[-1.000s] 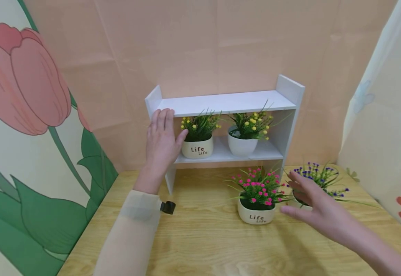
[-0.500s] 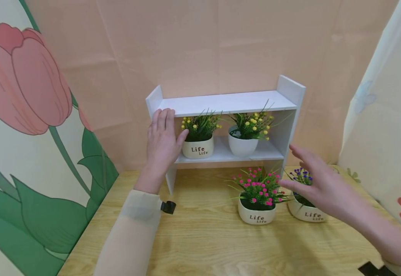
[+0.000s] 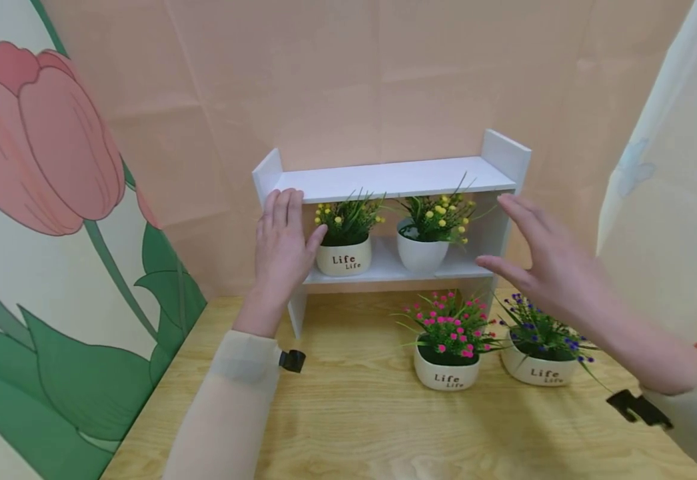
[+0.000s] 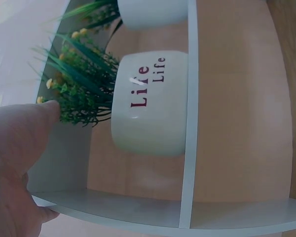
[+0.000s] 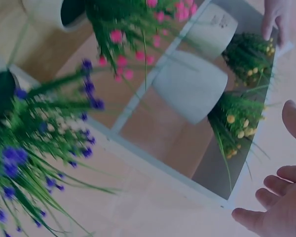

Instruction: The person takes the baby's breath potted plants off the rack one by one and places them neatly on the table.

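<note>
Your right hand [image 3: 555, 263] has risen beside the shelf [image 3: 384, 179], grip spread; your left hand [image 3: 281, 243] touches its left end, fingers straight. Standing on the tabletop [image 3: 348, 407], the shelf is probably light, stiff: hold both ends.

clock positions refer to the middle of the white shelf [image 3: 507, 152], head view. 12 o'clock: top board [image 3: 384, 179] open to passage from above. 9 o'clock: left hand [image 3: 280, 243] covers the front corner, restricting side access. centre: cream yellow-flowered pot [image 3: 344, 260] and plain white pot [image 3: 422, 255] obstruct the middle bay, with a narrow gap between. 3 o'clock: right hand [image 3: 555, 263] occupies the approach. 4 o'clock: purple-flowered pot [image 3: 537, 365] obstructs. 5 o'clock: pink-flowered pot [image 3: 447, 368] obstructs; leaves cross the gap between these two. 7 o'clock: free passage over the counter [image 3: 342, 407] into the lower bay.
</note>
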A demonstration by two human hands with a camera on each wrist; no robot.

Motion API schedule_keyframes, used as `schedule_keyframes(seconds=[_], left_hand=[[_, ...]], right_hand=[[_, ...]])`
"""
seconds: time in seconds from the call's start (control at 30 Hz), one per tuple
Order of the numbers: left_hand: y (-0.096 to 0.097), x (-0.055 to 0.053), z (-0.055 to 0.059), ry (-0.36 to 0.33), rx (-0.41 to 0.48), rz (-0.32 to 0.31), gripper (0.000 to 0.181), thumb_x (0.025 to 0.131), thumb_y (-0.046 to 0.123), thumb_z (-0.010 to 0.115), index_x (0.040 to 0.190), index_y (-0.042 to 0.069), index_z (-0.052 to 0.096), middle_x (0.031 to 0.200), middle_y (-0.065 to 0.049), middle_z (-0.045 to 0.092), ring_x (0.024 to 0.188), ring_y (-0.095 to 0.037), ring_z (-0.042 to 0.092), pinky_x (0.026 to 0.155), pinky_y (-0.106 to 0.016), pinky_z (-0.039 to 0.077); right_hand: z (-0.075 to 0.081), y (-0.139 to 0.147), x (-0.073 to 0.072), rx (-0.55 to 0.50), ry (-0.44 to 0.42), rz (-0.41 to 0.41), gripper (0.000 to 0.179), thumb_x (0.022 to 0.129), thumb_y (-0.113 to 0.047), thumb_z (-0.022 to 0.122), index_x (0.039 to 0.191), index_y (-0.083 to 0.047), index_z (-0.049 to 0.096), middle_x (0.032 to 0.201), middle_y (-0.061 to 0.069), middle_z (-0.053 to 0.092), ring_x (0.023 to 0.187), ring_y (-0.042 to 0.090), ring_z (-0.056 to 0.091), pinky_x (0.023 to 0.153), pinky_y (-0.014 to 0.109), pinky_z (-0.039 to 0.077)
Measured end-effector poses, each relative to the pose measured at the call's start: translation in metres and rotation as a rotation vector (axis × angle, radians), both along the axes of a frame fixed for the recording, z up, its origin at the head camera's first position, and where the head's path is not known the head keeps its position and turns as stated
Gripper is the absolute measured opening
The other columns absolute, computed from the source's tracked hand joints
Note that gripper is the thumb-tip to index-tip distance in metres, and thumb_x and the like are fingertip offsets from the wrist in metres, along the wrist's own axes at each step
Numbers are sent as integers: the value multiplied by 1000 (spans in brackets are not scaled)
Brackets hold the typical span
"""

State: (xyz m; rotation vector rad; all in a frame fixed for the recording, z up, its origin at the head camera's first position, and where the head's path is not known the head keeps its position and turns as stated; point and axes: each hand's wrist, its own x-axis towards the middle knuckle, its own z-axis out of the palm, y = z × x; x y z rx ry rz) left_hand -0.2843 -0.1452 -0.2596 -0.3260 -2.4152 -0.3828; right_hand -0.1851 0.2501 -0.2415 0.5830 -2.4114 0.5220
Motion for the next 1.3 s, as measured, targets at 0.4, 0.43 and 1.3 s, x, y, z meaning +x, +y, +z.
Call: schedule_keyframes(seconds=[0.4,0.43,1.3], left_hand=[[-2,-2,0,30,-12,-9,81,112,51,61,171,6,28,174,-15,31,167,-34,13,136,-52,16],[-2,-2,0,29,-11,-7,81,112,51,61,171,6,28,174,-15,31,167,-34,13,136,-52,16],[-1,-2,-2,25,-11,-2,80,112,50,60,171,7,27,173,-14,30,167,-33,12,136,-50,14]], right_hand=[[21,-2,-36,74,222,29,94,91,-22,93,166,4,42,164,31,46,145,57,47,125,66,35],[22,-1,-39,77,226,33,93,91,-22,92,165,4,43,163,31,47,145,57,47,125,65,35],[23,-4,-85,102,94,0,69,102,-29,83,157,1,55,163,26,49,147,54,47,119,72,39]])
